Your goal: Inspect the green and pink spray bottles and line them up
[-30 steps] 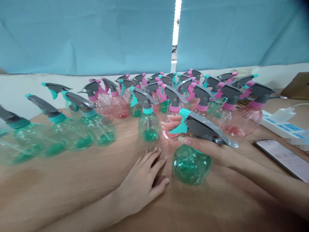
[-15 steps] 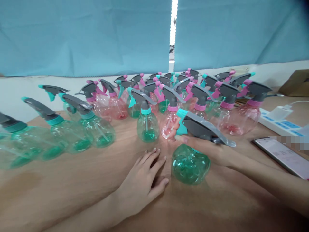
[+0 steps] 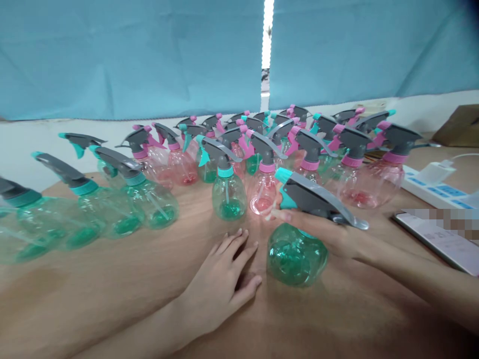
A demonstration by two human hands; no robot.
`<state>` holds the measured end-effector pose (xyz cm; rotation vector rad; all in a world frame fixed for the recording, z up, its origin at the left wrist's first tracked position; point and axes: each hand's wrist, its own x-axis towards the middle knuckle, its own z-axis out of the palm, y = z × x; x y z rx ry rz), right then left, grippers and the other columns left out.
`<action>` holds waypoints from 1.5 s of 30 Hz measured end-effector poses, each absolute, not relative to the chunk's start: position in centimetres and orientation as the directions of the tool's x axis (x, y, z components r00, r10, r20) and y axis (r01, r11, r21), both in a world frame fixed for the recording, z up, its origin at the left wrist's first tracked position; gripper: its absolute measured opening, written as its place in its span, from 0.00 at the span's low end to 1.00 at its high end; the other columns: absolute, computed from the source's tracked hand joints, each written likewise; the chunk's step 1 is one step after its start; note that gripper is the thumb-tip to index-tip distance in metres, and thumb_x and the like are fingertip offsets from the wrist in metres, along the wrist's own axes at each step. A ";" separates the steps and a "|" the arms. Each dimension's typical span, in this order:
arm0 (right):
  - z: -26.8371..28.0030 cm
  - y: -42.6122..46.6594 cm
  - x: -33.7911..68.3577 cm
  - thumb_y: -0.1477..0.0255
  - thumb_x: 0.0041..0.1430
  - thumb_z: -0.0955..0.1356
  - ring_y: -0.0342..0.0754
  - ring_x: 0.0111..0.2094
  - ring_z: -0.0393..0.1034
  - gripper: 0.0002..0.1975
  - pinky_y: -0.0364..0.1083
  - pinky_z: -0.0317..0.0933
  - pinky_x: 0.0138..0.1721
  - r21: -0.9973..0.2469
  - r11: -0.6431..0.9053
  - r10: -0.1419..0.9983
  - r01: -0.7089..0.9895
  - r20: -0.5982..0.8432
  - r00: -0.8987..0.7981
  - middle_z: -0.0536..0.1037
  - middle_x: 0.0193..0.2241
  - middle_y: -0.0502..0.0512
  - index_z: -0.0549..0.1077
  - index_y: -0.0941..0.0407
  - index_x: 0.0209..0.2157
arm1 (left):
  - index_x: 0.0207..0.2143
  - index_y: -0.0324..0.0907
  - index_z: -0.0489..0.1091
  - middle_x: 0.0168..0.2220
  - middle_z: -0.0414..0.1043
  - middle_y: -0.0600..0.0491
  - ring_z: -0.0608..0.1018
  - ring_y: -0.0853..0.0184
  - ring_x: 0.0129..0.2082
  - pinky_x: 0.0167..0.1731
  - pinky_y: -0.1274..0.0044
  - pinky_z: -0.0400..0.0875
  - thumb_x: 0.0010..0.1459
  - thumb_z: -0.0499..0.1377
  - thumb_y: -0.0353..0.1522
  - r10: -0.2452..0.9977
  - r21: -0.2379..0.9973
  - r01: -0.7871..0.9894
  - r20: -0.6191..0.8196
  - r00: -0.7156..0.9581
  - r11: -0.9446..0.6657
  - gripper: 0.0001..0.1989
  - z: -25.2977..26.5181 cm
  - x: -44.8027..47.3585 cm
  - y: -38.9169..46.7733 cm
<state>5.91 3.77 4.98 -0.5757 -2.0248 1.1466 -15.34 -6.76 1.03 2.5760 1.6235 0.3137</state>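
Observation:
My right hand [image 3: 318, 227] is wrapped round the neck of a green spray bottle [image 3: 296, 257] with a grey head and turquoise nozzle and trigger. That bottle is tilted, its nozzle pointing up and left. My left hand [image 3: 228, 279] lies flat on the wooden table [image 3: 123, 294], fingers spread, left of the held bottle and apart from it. Just beyond my left fingertips stands another green spray bottle [image 3: 229, 197] with a turquoise collar. Beside it is a pink spray bottle [image 3: 264, 192], partly behind my right fingers.
Several green spray bottles [image 3: 151, 207] line the left side. Many pink and green bottles crowd the back, including a pink one [image 3: 377, 184] at the right. A white power strip [image 3: 430, 189] and a phone [image 3: 437, 244] lie on the right. Behind hangs a blue cloth [image 3: 130, 60].
The held spray bottle and my right hand have shifted very slightly to the right. My left hand stays in place on the table.

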 end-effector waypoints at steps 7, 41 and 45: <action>5.2 3.3 5.4 0.67 0.61 0.66 0.48 0.42 0.74 0.07 0.48 0.68 0.45 -0.929 0.369 0.748 0.036 0.274 -0.604 0.80 0.38 0.49 0.76 0.48 0.39 | 0.61 0.38 0.57 0.63 0.56 0.42 0.57 0.55 0.63 0.58 0.61 0.55 0.64 0.53 0.40 0.903 0.175 0.885 0.088 0.421 -0.431 0.26 1.2 -15.3 -6.8; 5.5 3.2 5.2 0.70 0.58 0.68 0.47 0.38 0.73 0.02 0.46 0.66 0.41 -0.898 0.439 0.764 0.020 0.362 -0.534 0.77 0.30 0.48 0.74 0.51 0.33 | 0.60 0.37 0.60 0.62 0.58 0.44 0.57 0.56 0.63 0.58 0.62 0.55 0.64 0.53 0.41 0.904 0.182 0.885 0.098 0.416 -0.428 0.25 1.1 -15.2 -6.6; 6.0 3.0 4.9 0.69 0.56 0.69 0.47 0.36 0.72 0.02 0.47 0.66 0.39 -0.894 0.448 0.767 0.008 0.380 -0.516 0.76 0.30 0.48 0.74 0.51 0.31 | 0.59 0.37 0.60 0.62 0.57 0.43 0.57 0.55 0.63 0.58 0.62 0.56 0.64 0.53 0.40 0.905 0.191 0.884 0.100 0.414 -0.426 0.25 1.0 -15.2 -6.6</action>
